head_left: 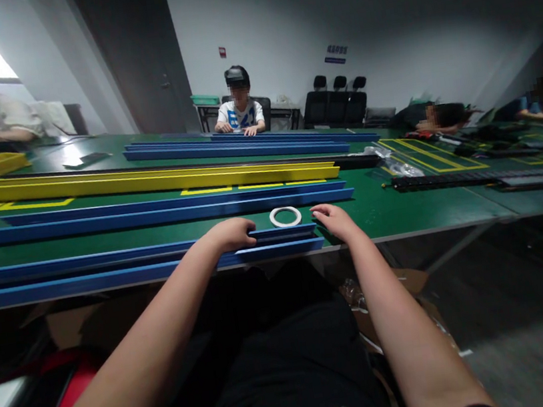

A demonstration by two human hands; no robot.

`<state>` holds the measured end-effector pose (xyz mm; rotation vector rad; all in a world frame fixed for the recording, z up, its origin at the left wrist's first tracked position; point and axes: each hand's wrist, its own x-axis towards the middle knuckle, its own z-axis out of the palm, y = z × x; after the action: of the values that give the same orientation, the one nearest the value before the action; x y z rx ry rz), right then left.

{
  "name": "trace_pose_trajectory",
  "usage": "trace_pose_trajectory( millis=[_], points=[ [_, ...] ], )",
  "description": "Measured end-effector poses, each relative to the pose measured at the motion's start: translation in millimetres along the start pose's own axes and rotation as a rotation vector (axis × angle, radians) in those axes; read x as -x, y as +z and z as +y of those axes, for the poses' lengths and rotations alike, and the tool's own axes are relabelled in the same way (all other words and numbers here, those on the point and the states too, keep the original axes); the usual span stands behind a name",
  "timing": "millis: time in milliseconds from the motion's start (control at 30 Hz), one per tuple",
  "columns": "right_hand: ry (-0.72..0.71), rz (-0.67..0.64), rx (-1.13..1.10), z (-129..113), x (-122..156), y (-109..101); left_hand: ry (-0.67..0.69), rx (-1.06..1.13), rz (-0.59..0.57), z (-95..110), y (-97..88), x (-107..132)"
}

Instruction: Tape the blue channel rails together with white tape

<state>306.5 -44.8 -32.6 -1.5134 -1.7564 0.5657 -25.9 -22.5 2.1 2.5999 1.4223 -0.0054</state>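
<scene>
Channel (142,273), blue and trough-shaped, lies along the counter's (385,218) near edge, its right end close to the wearer's hands. The tape roll (286,224) rests flat just beyond that end, apparently clear of both hands.

The left hand's hold seems to be a steadying one. It is done well with light, even pressure downward, since the long piece lies so close to the near edge that a sideways push could swing or tip it. Fingers are best set on the walls without squeezing them, and the right hand does well to work gently around the roll, which could slide easily.

The left hand (233,234) arches over the channel, palm down, fingers curled at its walls; whether it is clamped on them or only touching cannot be told. The right hand (334,220) is raised beside the channel's end, fingers bent toward the roll; nothing clear shows between the fingertips, and whether they meet cannot be told. The hands are apart, with the roll between, and both forearms reach forward from the near edge.

Farther back lie another blue channel (167,216), a yellow channel (147,184) and, beyond, a seated co-worker (239,115).
</scene>
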Motion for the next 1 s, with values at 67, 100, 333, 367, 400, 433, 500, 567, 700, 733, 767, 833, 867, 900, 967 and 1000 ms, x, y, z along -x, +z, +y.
trace_pose_trajectory(
  millis=[67, 100, 333, 367, 400, 433, 500, 567, 700, 733, 767, 833, 867, 900, 967, 1000],
  points=[
    [-0.026, -0.014, 0.148, -22, 4, 1, -0.001, 0.001, -0.006, 0, -0.1, 0],
    [-0.054, -0.016, 0.224, -35, 7, 4, -0.001, 0.001, -0.01, 0, 0.0, 0],
    [-0.253, -0.027, 0.501, -118, 23, 64, 0.028, 0.007, 0.03, -3, 2.2, 1],
    [-0.254, -0.041, 0.53, -123, 26, 73, 0.031, 0.009, 0.04, -3, 2.2, 1],
    [-0.249, -0.052, 0.564, -127, 28, 79, 0.03, 0.013, 0.046, -2, 1.9, 2],
    [-0.241, -0.051, 0.597, -129, 30, 84, 0.029, 0.018, 0.052, -2, 1.5, 2],
    [-0.228, -0.04, 0.652, -131, 35, 88, 0.041, 0.026, 0.058, -3, 0.1, 5],
    [-0.226, -0.03, 0.687, -132, 39, 88, 0.069, 0.039, 0.053, -6, -1.5, 11],
    [-0.233, -0.056, 0.722, -133, 42, 89, 0.066, 0.061, 0.071, -25, -3.7, 27],
    [-0.235, -0.065, 0.728, -132, 42, 89, 0.048, 0.054, 0.081, -30, -4.1, 32],
    [-0.235, -0.071, 0.733, -132, 42, 90, 0.028, 0.042, 0.09, -36, -4.6, 36],
    [-0.231, -0.08, 0.745, -132, 41, 91, -0.012, 0.018, 0.091, -48, -6.1, 44],
    [-0.227, -0.084, 0.751, -132, 41, 92, -0.032, 0.013, 0.084, -53, -7.0, 47],
    [-0.221, -0.088, 0.756, -132, 41, 92, -0.054, 0.014, 0.07, -59, -7.8, 50],
    [-0.218, -0.091, 0.758, -133, 42, 91, -0.101, 0.035, 0.03, -69, -9.1, 56],
    [-0.222, -0.09, 0.756, -134, 42, 91, -0.122, 0.048, 0.013, -74, -9.3, 58]
  ],
)
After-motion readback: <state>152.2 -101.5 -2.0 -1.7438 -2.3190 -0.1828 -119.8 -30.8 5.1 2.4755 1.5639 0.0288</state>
